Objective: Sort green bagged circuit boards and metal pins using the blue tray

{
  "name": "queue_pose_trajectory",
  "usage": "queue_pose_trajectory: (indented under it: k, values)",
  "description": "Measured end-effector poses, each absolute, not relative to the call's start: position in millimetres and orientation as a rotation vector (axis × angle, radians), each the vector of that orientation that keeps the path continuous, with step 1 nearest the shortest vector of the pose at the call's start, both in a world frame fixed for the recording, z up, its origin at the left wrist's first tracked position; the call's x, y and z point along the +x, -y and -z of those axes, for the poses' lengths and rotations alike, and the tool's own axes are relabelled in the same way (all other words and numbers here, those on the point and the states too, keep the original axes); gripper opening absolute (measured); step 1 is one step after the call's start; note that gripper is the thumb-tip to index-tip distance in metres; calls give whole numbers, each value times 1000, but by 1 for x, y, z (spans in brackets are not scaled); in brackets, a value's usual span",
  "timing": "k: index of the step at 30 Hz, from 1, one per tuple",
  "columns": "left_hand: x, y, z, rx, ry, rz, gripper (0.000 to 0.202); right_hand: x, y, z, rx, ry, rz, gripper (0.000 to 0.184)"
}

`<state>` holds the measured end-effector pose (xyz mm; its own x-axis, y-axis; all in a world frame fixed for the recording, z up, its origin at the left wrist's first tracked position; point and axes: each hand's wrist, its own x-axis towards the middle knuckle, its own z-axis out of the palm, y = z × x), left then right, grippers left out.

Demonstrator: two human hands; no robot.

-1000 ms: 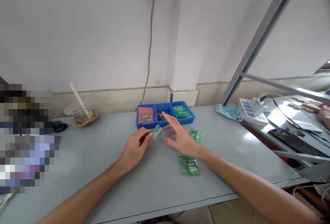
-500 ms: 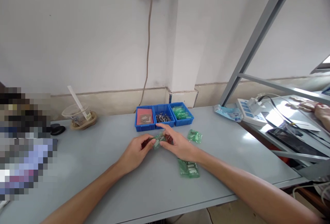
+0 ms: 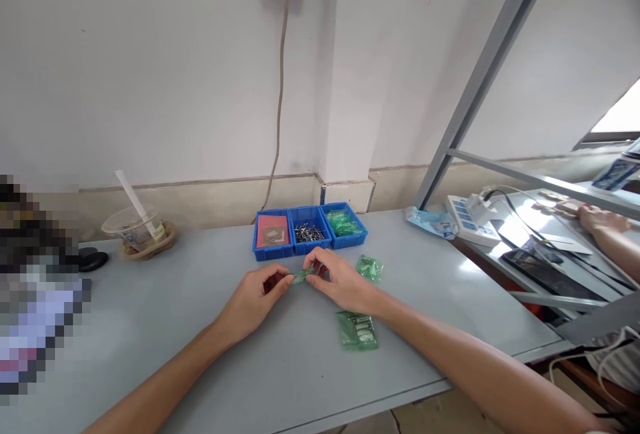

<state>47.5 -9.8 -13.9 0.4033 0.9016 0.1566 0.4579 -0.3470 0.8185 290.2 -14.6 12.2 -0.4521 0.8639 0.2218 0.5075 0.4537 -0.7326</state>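
Between my two hands a small green plastic bag (image 3: 301, 277) is stretched just above the table. My left hand (image 3: 263, 294) pinches its left end between thumb and fingers. On its right end, the thumb and fingers of my right hand (image 3: 337, 279) are closed. What the bag contains is too small to make out. A filled green bag (image 3: 358, 331) with metal parts lies below my right wrist. Another crumpled green bag (image 3: 370, 268) rests just beyond it. Behind my hands stand three joined blue bins: one with a red card (image 3: 272, 231), one with metal screws (image 3: 307, 233), one with green bags (image 3: 344, 223).
A plastic cup with a straw (image 3: 135, 226) stands in a brown holder at the left. On the right lie a light-blue packet (image 3: 431, 223) and a power strip (image 3: 470, 219) beside a metal frame post (image 3: 467, 101). Another person's hand (image 3: 603, 219) is at the far right.
My right index finger, stretched out before, has curled down to the bag. The bag now looks flatter and narrower between my fingers. The whole view has shifted slightly.
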Motion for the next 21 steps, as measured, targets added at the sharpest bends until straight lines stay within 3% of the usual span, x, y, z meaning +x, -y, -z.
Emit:
queue_pose_trajectory:
  k: [4,8,16,21]
  values:
    - [47,9,18,1925,-1160,-814,36,292,11,-10,-1113,2084,-844,7]
    - [47,10,17,1915,-1147,-819,38,300,4,-13,-1030,2074,-776,24]
    - [43,8,18,1951,-1196,-844,35,328,-10,-25,-1079,2367,-206,19]
    - [41,8,15,1970,-1220,-861,36,354,-22,-39,-1189,2092,301,27]
